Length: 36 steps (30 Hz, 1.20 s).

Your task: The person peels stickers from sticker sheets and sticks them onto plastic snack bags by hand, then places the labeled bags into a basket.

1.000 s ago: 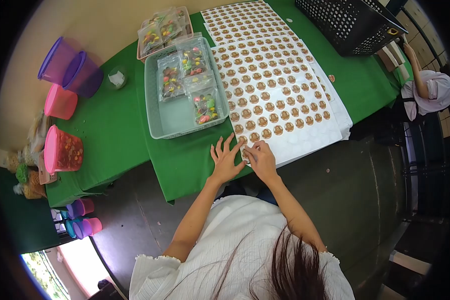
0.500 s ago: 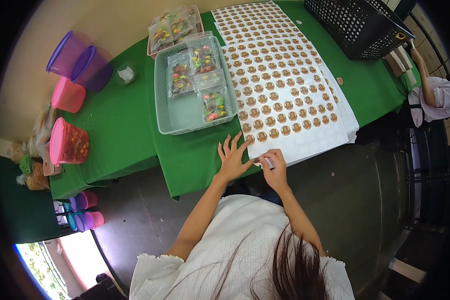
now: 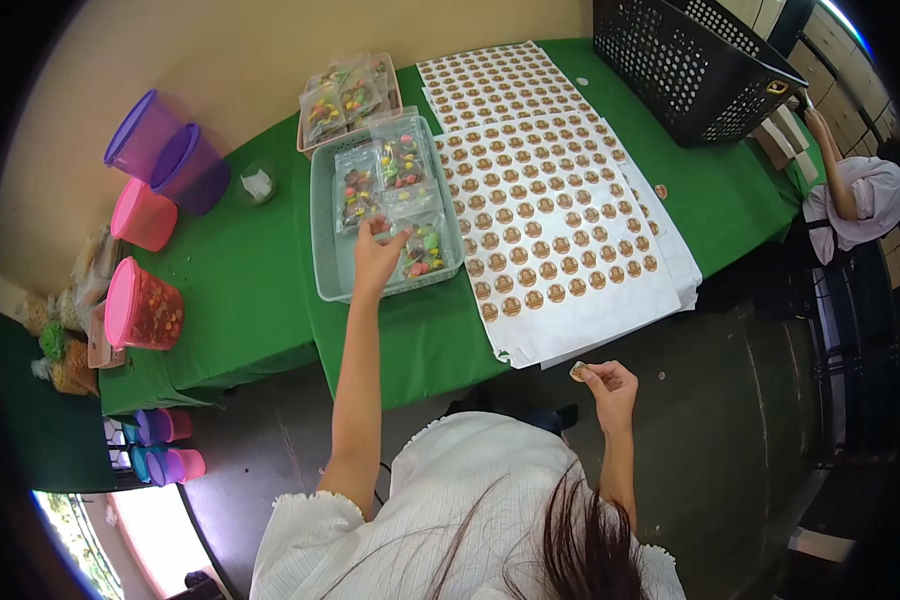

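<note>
My left hand (image 3: 378, 258) reaches over the grey-green plastic tray (image 3: 332, 282), thumb and fingers apart. Its fingertips are by the clear bags of colourful candy inside: one bag (image 3: 423, 250) lies by the thumb, another (image 3: 355, 190) just beyond the fingers. Whether they touch a bag, I cannot tell. Off the front edge of the table, my right hand (image 3: 613, 392) pinches a small round brown sticker (image 3: 578, 372) between thumb and fingers. Sheets of round brown stickers (image 3: 570, 320) lie to the right of the tray, with bare white paper at the near end.
Behind the tray stands a pink basket (image 3: 397, 100) of filled bags. A black perforated crate (image 3: 710, 100) is at the back right, near another person (image 3: 860, 200). Pink and purple tubs (image 3: 195, 180) line the left, with a small clear container (image 3: 258, 184) beside them on the green cloth (image 3: 240, 260).
My left hand has left the sticker sheet and moved left and up over the tray. My right hand has lifted a sticker off the sheet and drawn back to the right, towards me.
</note>
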{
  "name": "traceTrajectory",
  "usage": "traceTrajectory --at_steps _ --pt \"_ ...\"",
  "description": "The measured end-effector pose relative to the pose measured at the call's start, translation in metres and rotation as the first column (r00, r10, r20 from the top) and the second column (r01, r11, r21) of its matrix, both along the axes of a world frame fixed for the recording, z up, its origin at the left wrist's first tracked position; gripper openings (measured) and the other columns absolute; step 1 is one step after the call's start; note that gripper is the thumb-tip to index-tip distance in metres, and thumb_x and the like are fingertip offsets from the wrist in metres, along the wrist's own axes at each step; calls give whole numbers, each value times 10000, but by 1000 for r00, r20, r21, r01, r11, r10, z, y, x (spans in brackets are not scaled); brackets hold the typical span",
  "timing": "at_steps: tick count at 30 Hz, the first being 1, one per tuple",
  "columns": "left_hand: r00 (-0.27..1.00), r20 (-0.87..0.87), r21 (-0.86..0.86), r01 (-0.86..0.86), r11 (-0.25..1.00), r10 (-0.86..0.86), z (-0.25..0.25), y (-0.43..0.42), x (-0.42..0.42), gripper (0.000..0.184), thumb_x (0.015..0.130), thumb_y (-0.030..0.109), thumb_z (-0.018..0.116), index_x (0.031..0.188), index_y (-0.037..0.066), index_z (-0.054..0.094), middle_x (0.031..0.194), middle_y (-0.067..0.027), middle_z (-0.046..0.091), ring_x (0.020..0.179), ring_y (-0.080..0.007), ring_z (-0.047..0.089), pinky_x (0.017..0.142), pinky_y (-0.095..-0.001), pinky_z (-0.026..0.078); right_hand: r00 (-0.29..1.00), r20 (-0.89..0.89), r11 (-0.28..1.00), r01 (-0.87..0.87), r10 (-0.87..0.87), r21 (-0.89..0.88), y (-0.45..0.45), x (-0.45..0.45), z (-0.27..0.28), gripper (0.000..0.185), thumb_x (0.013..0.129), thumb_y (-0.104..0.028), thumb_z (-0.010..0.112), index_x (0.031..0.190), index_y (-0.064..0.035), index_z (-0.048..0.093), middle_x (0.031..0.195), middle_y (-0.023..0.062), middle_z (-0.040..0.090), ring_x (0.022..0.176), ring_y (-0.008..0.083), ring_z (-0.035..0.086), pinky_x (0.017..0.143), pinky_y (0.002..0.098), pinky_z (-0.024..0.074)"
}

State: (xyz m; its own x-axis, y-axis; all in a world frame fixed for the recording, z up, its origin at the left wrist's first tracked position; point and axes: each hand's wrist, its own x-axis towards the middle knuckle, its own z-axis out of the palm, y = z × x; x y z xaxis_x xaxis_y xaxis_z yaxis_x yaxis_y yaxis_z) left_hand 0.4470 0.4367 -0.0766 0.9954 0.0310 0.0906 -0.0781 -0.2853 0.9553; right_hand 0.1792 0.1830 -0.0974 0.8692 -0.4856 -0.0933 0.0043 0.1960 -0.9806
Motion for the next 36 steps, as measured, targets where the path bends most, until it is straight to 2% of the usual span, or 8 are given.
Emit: traceTrajectory --at_steps 4,11,15,17,19,23,29,36 --pt "989 -145 365 49 930 5 -16 3 29 655 502 269 782 987 -51 477 895 -129 576 838 -203 550 724 -295 436 993 110 998 -34 40 -51 2 5 17 54 702 41 632 715 37 580 704 71 597 665 99 558 645 216 440" --pt "947 -306 291 190 938 -97 -49 9 50 584 485 266 785 915 -43 537 813 -122 597 711 -197 582 607 -301 466 990 124 957 -31 69 -289 10 4 37 60 653 28 670 682 19 618 648 63 581 597 87 514 578 206 386" --pt "950 -284 331 223 917 -128 46 -16 0 497 591 224 746 946 -56 538 906 -118 565 802 -147 555 669 -263 446 990 131 935 -6 57 -355 12 2 54 60 643 37 669 678 6 630 638 57 582 596 85 511 573 201 375" --pt "942 319 -72 133 989 -104 53 -23 -16 370 709 188 658 1000 3 524 892 -94 588 749 -124 560 543 -265 461 987 159 943 21 35 -333 11 5 67 64 657 31 660 709 10 629 639 47 588 599 85 513 589 207 391" --pt "975 145 -370 210 905 -167 102 -44 -61 305 807 168 557 1054 8 479 925 -70 571 766 -106 538 539 -239 458 981 174 993 -71 86 -92 9 8 78 131 674 27 650 801 16 621 684 39 598 613 87 510 633 222 414" --pt "893 -109 -533 318 784 -436 112 -85 -126 294 878 251 428 1078 35 440 975 -64 517 804 -106 505 636 -223 445 928 191 942 -293 321 -164 12 22 138 260 756 -48 591 1008 7 556 932 63 586 766 99 513 722 229 411" --pt "790 33 -461 556 692 -612 101 -98 -155 350 888 298 391 1099 21 432 986 -89 508 816 -122 513 649 -238 440 929 146 906 -280 339 -318 18 24 153 295 787 -86 559 1050 41 522 966 68 562 785 98 482 765 240 389" --pt "788 60 -435 573 695 -613 98 -101 -168 378 776 109 595 1083 -17 415 917 -101 545 823 -123 538 630 -230 465 936 98 913 -301 338 -277 16 18 145 303 772 -133 592 1036 9 546 957 92 584 806 118 522 753 252 412"
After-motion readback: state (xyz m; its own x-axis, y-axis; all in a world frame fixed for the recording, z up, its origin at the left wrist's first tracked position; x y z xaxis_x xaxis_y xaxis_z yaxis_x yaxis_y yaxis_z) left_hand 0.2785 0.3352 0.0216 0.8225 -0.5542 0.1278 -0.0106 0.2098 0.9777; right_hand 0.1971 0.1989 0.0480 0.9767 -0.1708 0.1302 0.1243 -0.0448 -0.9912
